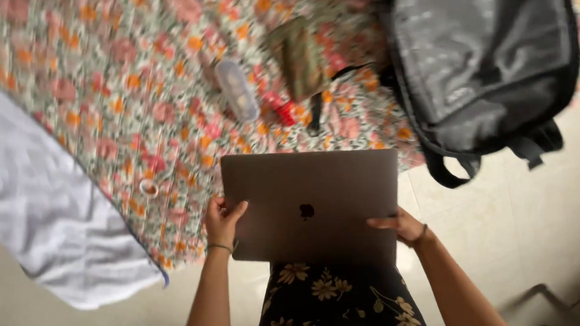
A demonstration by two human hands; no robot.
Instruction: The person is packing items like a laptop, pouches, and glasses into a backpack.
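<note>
While the closed laptop (309, 204) hangs level over the edge of the flowered bed (108, 71), only the left hand (224, 221) and right hand (403, 226) carry it, each gripping a side edge — a slack grip could drop it onto the tiled floor (501, 223). Beyond it, the black backpack (480, 67) lies unzipped; its grey lining shows, contents not visible. A clear case (236, 89) lies nearby — contents unclear.
</note>
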